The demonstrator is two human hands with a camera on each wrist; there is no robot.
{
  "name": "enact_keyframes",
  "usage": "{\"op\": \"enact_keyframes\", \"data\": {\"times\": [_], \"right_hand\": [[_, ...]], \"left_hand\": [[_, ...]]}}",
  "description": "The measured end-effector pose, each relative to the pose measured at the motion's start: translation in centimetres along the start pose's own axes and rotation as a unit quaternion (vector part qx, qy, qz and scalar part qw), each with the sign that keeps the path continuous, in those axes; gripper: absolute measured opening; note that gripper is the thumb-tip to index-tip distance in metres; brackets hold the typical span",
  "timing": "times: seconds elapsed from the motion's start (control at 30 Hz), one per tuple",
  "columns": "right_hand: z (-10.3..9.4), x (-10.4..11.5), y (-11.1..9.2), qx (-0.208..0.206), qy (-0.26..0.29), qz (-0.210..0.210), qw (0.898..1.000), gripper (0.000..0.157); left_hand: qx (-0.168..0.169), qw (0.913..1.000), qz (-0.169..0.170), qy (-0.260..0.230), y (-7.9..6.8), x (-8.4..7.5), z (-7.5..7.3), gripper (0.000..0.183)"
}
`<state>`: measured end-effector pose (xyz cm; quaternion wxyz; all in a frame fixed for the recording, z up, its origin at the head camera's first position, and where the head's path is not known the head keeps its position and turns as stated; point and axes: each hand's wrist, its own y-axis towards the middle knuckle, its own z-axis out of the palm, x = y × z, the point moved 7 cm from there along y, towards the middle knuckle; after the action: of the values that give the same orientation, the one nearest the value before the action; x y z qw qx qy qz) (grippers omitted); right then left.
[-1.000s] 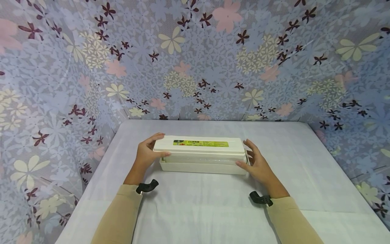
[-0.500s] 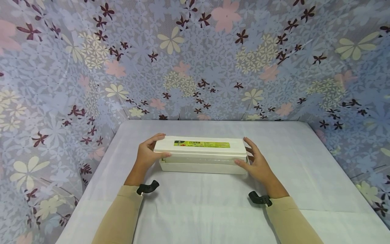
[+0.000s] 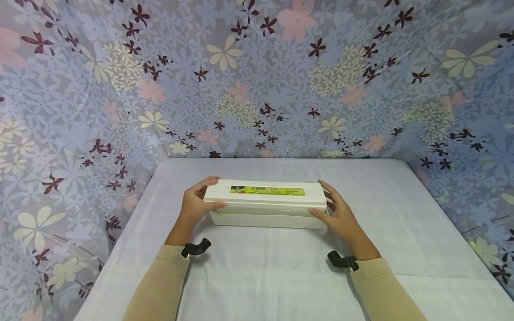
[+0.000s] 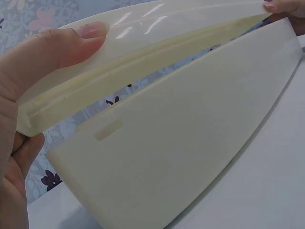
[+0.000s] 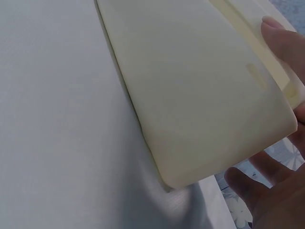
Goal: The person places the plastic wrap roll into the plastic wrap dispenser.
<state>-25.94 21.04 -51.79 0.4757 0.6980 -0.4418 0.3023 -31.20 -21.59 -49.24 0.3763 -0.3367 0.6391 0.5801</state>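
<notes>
A long white lid (image 3: 217, 191) with a yellow-green printed label (image 3: 267, 191) is held over a long cream-white box (image 3: 265, 221) on the table. The left hand (image 3: 194, 204) grips the lid's left end, thumb on its front edge and fingers round the end and back. At the other end the right hand (image 3: 337, 215) holds the lid with its thumb in front, other fingers behind and beside it. In the left wrist view the raised lid (image 4: 138, 28) leaves a narrow gap above the box (image 4: 186, 119). From the right wrist view, the box's corner (image 5: 190, 114) rests on the cloth.
A white cloth (image 3: 257, 276) covers the table. Floral fabric (image 3: 273, 80) hangs at the back and both sides. Black curved wrist mounts, one on the left (image 3: 196, 248) and one on the right (image 3: 342, 261), stick out inward from the beige sleeves.
The lid has shifted slightly to the right and a little lower over the box, both hands keeping hold. The box has stayed nearly in place.
</notes>
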Motion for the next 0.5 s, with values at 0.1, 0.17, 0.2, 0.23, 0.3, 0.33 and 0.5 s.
{"op": "enact_keyframes", "data": {"times": [0.1, 0.17, 0.2, 0.23, 0.3, 0.33, 0.5], "right_hand": [[0.0, 0.1, 0.0, -0.002, 0.000, -0.001, 1.000, 0.091], [0.1, 0.4, -0.1, -0.004, -0.002, -0.001, 1.000, 0.091], [0.1, 0.7, -0.1, -0.005, -0.003, 0.000, 1.000, 0.090], [0.1, 1.1, -0.1, -0.007, -0.006, -0.002, 1.000, 0.090], [0.2, 2.1, -0.3, -0.006, -0.006, -0.007, 1.000, 0.088], [0.2, 2.7, -0.3, -0.006, -0.006, -0.009, 1.000, 0.087], [0.1, 4.4, -0.6, -0.003, -0.008, -0.027, 1.000, 0.082]], "left_hand": [[0.001, 1.0000, -0.001, -0.004, -0.1, -0.1, 0.1, 0.073], [0.000, 1.0000, -0.005, -0.005, -0.1, -0.1, 0.1, 0.073], [-0.001, 1.0000, -0.007, -0.004, -0.1, -0.1, 0.1, 0.073], [-0.001, 1.0000, -0.009, -0.003, -0.2, 0.0, 0.1, 0.073], [-0.002, 0.9999, -0.011, 0.000, -0.2, 0.0, 0.1, 0.073], [-0.002, 0.9999, -0.010, 0.000, -0.2, 0.0, 0.1, 0.073], [0.004, 1.0000, -0.008, -0.003, -0.3, 0.0, 0.1, 0.074]]}}
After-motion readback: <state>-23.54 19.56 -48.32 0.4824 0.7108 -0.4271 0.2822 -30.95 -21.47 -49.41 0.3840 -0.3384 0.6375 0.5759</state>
